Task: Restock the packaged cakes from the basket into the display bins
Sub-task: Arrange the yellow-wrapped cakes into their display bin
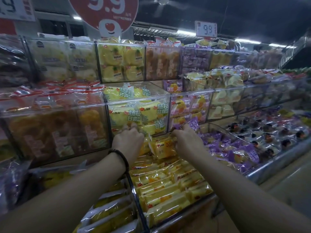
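Note:
Both my hands reach into the lower display bin (203, 199), which is filled with yellow packaged cakes. My left hand (128, 140), with a dark bracelet on its wrist, is curled at the back of the bin beside an upright yellow packaged cake (164, 147). My right hand (186, 140) grips the right side of that same pack. Rows of flat yellow packs (168, 185) lie in front of it. No basket is in view.
Clear acrylic bins rise in tiers behind: yellow-green packs (139, 113) straight ahead, orange cakes (55, 130) at left, purple packs (188, 106) at right. A bin of purple packs (232, 148) lies to the right. A dark divider bar (136, 195) separates another yellow bin at left.

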A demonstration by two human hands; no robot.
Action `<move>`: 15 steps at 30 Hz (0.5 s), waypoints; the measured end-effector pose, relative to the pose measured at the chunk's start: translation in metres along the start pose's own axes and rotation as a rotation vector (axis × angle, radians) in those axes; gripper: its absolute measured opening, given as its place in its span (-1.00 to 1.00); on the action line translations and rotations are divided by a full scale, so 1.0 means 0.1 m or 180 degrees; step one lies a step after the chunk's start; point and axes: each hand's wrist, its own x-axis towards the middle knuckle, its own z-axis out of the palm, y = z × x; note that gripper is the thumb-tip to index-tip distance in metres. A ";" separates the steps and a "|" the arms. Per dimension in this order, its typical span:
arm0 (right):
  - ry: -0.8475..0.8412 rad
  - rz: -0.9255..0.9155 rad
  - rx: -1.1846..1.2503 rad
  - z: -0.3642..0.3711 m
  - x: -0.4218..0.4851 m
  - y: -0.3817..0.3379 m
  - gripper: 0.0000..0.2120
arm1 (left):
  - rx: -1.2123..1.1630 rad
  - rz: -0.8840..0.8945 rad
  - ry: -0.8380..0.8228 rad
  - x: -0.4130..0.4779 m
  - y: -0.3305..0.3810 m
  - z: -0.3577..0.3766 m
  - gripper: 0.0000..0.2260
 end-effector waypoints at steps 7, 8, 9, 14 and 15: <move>-0.0016 0.0023 0.0268 0.02 -0.05 0.02 -0.76 | -0.0767 0.0077 0.0055 -0.07 -0.12 0.11 -0.53; -0.0002 0.0011 0.0319 -0.01 -0.07 0.03 -0.81 | -0.0829 0.0097 0.0094 -0.09 -0.11 0.10 -0.57; -0.0016 0.0019 0.0348 -0.05 -0.09 0.05 -0.85 | -0.0896 0.0091 0.0101 -0.12 -0.09 0.08 -0.63; -0.0119 -0.0006 0.0645 -0.19 -0.27 0.13 -0.89 | -0.1028 0.0122 -0.0082 -0.25 0.08 -0.13 -0.87; -0.0167 -0.0005 0.0741 -0.24 -0.32 0.13 -0.89 | -0.1065 0.0142 -0.0102 -0.28 0.12 -0.18 -0.89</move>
